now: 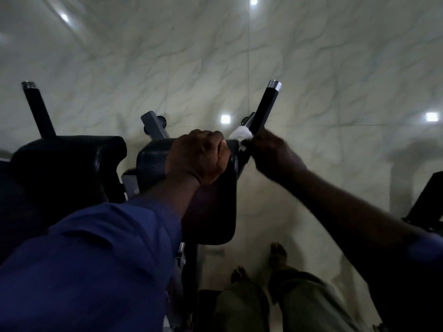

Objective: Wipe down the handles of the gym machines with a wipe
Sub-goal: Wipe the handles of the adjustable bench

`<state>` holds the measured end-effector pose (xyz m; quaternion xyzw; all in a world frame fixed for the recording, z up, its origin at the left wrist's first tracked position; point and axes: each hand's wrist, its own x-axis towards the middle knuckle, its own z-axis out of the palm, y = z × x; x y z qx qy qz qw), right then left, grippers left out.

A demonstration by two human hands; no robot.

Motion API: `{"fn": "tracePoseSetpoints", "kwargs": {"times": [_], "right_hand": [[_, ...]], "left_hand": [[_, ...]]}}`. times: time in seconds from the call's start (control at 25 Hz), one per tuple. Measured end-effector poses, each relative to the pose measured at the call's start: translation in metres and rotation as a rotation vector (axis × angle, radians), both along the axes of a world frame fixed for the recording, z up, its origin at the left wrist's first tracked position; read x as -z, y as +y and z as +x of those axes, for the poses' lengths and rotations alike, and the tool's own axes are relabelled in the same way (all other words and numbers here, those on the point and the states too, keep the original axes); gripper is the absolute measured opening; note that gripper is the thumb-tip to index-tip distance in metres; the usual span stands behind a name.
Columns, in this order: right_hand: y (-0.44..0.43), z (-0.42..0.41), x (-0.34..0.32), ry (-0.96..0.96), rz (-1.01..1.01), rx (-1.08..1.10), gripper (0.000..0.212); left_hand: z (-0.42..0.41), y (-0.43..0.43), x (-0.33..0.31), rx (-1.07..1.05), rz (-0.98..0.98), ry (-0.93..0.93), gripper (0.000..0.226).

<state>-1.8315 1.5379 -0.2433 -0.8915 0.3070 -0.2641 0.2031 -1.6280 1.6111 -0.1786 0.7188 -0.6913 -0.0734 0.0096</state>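
The left hand point(199, 156) lay on the right pad point(211, 207), its fingers curled over the pad's far edge and gripping it. The right hand point(271, 152), blurred, was closed on the white wipe point(240, 134), which bunched out past the fingertips. How tightly the fingers pinched could not be told. The wipe was pressed against the base of the right handle point(265, 104), where the black grip met the pad's far corner. The rest of the grip and its silver end cap stood bare above the wipe.

The left handle point(38, 109) rose beyond the left pad point(67, 161), well apart from both hands. A grey tube point(153, 124) stuck up between the pads. A blue sleeve point(96, 259) covered the left forearm. Below lay a pale marbled floor point(311, 68), with bare feet point(278, 251) near the machine's base.
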Motion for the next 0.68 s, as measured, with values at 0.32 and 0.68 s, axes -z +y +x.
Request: {"fn": "tracePoseSetpoints", "kwargs": {"times": [0.32,0.68], "right_hand": [[0.007,0.007,-0.005,0.092,0.3,0.04,0.033],[-0.138,-0.011,-0.01,0.014,0.134,0.337,0.025]], "left_hand": [[0.001,0.001,-0.005,0.007,-0.003,0.02,0.033],[0.004,-0.003,-0.006,-0.001,0.042,0.046,0.037]]}}
